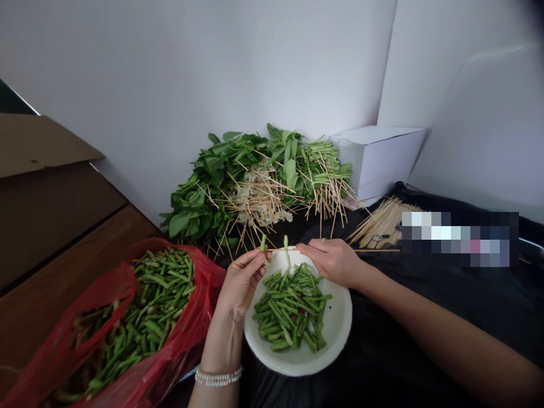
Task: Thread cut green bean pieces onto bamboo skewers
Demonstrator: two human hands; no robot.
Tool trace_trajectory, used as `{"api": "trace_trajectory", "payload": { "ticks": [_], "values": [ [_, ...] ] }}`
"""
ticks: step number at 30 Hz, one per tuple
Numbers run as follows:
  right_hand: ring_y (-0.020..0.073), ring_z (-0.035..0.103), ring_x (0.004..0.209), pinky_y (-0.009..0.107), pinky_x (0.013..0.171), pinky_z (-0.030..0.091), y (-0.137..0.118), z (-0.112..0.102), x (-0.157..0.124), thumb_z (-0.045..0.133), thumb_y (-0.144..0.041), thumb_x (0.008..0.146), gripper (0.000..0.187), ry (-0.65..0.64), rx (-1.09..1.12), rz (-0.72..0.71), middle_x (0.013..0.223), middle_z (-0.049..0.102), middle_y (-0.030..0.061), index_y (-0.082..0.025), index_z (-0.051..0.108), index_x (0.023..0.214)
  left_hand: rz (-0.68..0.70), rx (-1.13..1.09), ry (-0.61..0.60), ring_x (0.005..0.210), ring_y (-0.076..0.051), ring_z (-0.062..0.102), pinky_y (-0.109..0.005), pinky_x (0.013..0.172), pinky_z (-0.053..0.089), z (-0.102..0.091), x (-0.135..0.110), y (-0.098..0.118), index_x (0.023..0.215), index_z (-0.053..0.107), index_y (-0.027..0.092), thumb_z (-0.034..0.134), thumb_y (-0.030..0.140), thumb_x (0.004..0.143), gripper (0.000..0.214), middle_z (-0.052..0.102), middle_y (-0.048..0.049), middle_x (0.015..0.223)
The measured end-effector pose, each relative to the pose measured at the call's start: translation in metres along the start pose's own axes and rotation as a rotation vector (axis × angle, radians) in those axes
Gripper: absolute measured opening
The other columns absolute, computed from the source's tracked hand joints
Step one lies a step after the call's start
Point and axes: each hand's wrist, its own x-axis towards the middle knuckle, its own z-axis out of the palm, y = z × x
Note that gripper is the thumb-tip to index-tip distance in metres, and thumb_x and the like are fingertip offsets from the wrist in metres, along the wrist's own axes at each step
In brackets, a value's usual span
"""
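My left hand and my right hand both pinch a thin bamboo skewer held level above a white plate. Two short green stem pieces stand on the skewer between my hands, and another sits at my left fingertips. The plate holds a heap of cut green stems just below my hands. A beaded bracelet circles my left wrist.
A red plastic bag of cut stems lies to the left, by a cardboard box. Behind, skewered leafy greens are heaped against the wall. Loose skewers and a white box rest on black cloth at right.
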Motion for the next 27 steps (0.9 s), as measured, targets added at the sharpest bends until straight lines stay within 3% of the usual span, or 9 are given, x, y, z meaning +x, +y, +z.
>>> {"api": "trace_trajectory", "payload": {
  "ticks": [6,9,13,18,21,27],
  "values": [
    [0.0132,0.052,0.065,0.026,0.056,0.038,-0.004,0.000,0.002,0.038,-0.015,0.095,0.027,-0.007,-0.006,-0.059,0.073,0.056,0.0016,-0.013,0.063,0.105,-0.091,0.136,-0.032,0.053,-0.005,0.058,-0.014,0.054,0.048,0.006,-0.004,-0.005,0.080,0.078,0.013,0.091,0.019,0.051,0.032,0.074,-0.0035,0.072],
    [0.0130,0.052,0.064,0.026,0.055,0.037,-0.005,-0.001,0.002,0.040,-0.015,0.095,0.026,-0.007,-0.020,-0.065,0.074,0.056,0.0014,-0.013,0.063,0.106,-0.048,0.255,-0.067,0.061,-0.008,0.061,-0.017,0.059,0.048,0.007,-0.005,-0.006,0.082,0.078,0.014,0.090,0.024,0.053,0.032,0.074,-0.0042,0.076],
    [0.0124,0.051,0.064,0.026,0.055,0.036,0.000,-0.001,0.002,0.040,-0.014,0.094,0.027,0.007,-0.021,0.006,0.075,0.058,0.0019,-0.013,0.064,0.106,0.061,0.541,-0.245,0.072,-0.014,0.063,-0.025,0.070,0.049,0.006,-0.007,-0.006,0.092,0.077,0.017,0.085,0.024,0.061,0.032,0.074,-0.0050,0.083],
    [0.0120,0.052,0.065,0.025,0.056,0.035,0.003,0.001,0.001,0.040,-0.011,0.092,0.030,-0.007,-0.017,0.052,0.077,0.059,0.0021,-0.013,0.064,0.110,0.037,0.961,-0.529,0.075,-0.017,0.061,-0.027,0.068,0.046,0.005,-0.016,-0.004,0.093,0.077,0.019,0.075,0.022,0.071,0.022,0.070,-0.0044,0.083],
    [0.0118,0.052,0.066,0.025,0.057,0.035,0.002,0.001,0.001,0.041,-0.012,0.092,0.030,-0.015,-0.004,0.064,0.076,0.059,0.0019,-0.014,0.064,0.110,0.091,1.112,-0.661,0.087,-0.020,0.060,-0.029,0.077,0.046,0.006,-0.019,-0.005,0.090,0.077,0.023,0.073,0.020,0.072,0.019,0.068,-0.0037,0.092],
    [0.0115,0.054,0.067,0.023,0.059,0.037,0.001,0.002,0.000,0.041,-0.011,0.092,0.030,-0.026,-0.004,0.078,0.078,0.062,0.0030,-0.015,0.065,0.110,0.248,1.392,-0.666,0.094,-0.022,0.055,-0.032,0.085,0.043,0.009,-0.020,-0.014,0.080,0.079,0.028,0.077,0.024,0.068,0.013,0.060,-0.0029,0.093]
  ]
}}
